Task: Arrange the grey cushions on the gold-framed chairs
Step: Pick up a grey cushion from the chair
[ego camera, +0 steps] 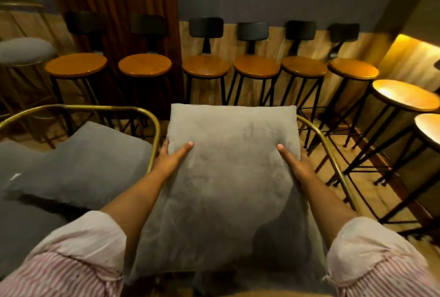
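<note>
A large grey cushion (228,177) fills the middle of the view, held upright and tilted away from me. My left hand (170,157) grips its left edge, thumb on the front. My right hand (296,162) grips its right edge the same way. Behind the cushion curves the gold frame (333,153) of a chair; its seat is hidden by the cushion. To the left stands a second gold-framed chair (152,130) with a darker grey cushion (81,165) lying slanted on it.
A row of black-backed bar stools with round wooden seats (206,65) lines the far wall. More round wooden stools (404,96) stand at the right. A grey-topped stool with a gold frame (23,50) stands at far left. Wooden floor shows between them.
</note>
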The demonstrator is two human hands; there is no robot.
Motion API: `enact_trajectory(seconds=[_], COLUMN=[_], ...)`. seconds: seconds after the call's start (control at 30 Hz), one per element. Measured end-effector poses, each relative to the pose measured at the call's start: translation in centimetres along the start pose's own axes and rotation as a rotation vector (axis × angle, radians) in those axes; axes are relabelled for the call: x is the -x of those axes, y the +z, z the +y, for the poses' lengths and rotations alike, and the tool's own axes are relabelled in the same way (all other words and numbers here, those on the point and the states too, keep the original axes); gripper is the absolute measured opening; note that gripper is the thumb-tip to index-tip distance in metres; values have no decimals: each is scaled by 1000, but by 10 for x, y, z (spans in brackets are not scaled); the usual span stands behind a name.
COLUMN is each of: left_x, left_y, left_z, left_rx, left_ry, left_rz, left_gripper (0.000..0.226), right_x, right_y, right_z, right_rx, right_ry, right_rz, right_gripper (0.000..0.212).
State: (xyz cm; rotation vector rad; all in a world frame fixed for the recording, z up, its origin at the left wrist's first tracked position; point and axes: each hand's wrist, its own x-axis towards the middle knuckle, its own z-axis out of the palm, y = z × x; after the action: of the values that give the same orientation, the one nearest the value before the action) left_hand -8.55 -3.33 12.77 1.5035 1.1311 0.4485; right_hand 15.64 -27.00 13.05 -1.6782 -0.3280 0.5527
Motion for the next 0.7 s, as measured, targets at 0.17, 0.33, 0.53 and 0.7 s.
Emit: enact_trajectory(seconds=[0.17,0.33,0.53,0.7], left_x=[-10,-49,-132,-202], left_y=[62,87,112,129], left_z=[15,45,87,112], left_rx=[33,-41,25,23], left_ry=[-24,-10,81,108], left_rz=[-26,12,67,45], left_gripper=[127,125,104,125], right_x=[-42,-94,-188,-273], right_y=[-55,-55,-35,-25], right_z=[7,2,-24,-31], right_rx=[13,-32,-2,21], right_ry=[36,35,-3,-32], right_rz=[-18,-55,-30,-72], right_gripper=[106,97,83,110])
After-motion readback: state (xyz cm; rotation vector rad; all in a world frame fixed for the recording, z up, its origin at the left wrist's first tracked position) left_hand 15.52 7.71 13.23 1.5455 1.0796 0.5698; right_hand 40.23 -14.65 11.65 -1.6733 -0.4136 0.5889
